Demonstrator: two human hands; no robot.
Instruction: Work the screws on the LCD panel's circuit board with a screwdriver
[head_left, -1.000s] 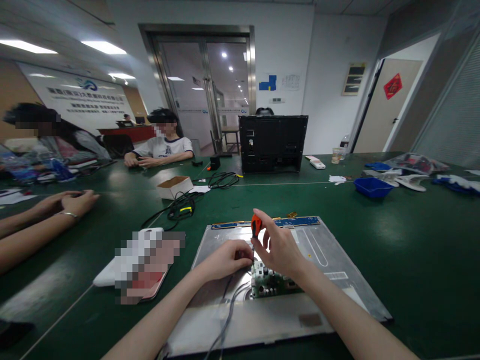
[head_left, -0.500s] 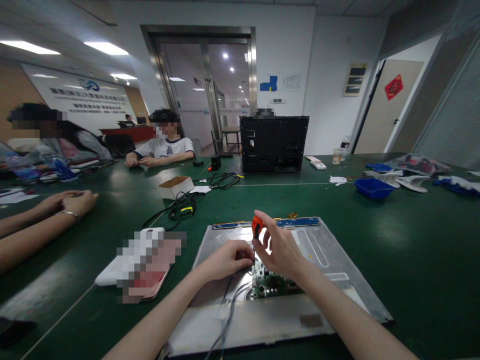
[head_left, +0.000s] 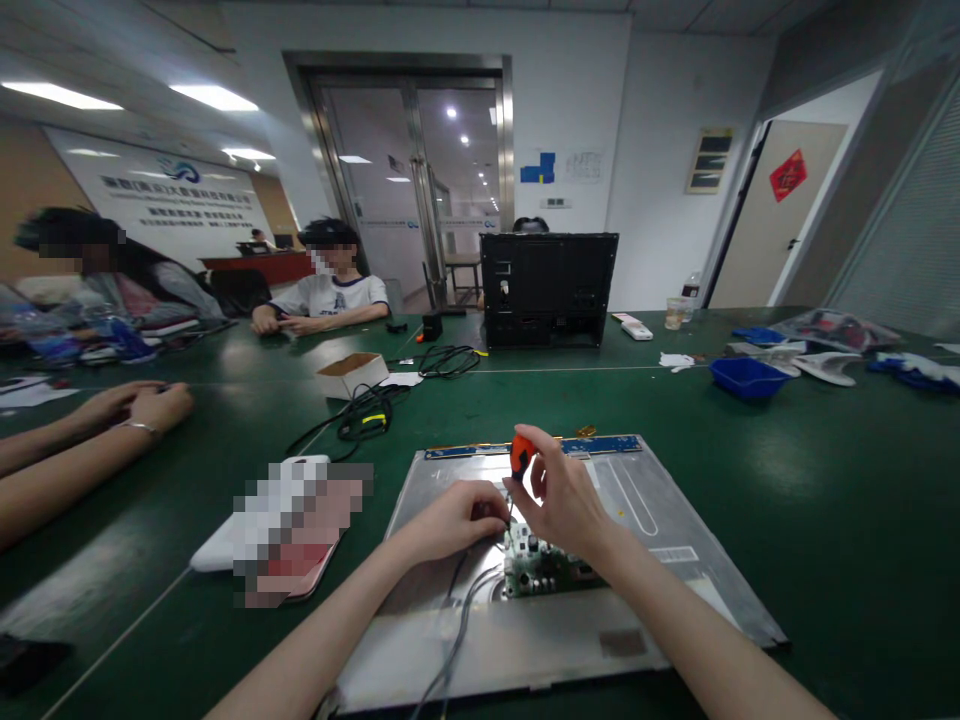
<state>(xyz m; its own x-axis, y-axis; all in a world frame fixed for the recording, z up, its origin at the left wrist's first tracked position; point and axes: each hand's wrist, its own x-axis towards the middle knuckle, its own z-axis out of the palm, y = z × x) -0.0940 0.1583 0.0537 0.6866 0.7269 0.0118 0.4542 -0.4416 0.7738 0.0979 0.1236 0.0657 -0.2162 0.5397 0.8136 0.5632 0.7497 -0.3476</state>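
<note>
An orange-and-black screwdriver (head_left: 520, 457) stands nearly upright in my right hand (head_left: 566, 500), its handle between thumb and fingers. Its thin shaft points down at the upper left corner of a green circuit board (head_left: 529, 578). Beside the tip, my left hand (head_left: 469, 515) has its thumb and fingers pinched together; what they hold, if anything, is hidden. The board lies on the silver back of a display panel (head_left: 540, 650), which has a blue strip (head_left: 619, 444) along its far edge. Grey cables (head_left: 459, 645) run from the board toward me.
To the left lie a white device and a pink phone (head_left: 311, 575), partly blurred. Farther back are black cables (head_left: 364, 415), a small open box (head_left: 351, 374) and a black monitor housing (head_left: 551, 290). A blue tray (head_left: 748, 377) sits at right. Another person's hands (head_left: 154, 405) rest at far left.
The screwdriver's handle has shifted slightly right and turned a little, with the right hand's fingers moving along. My left hand stays in place.
</note>
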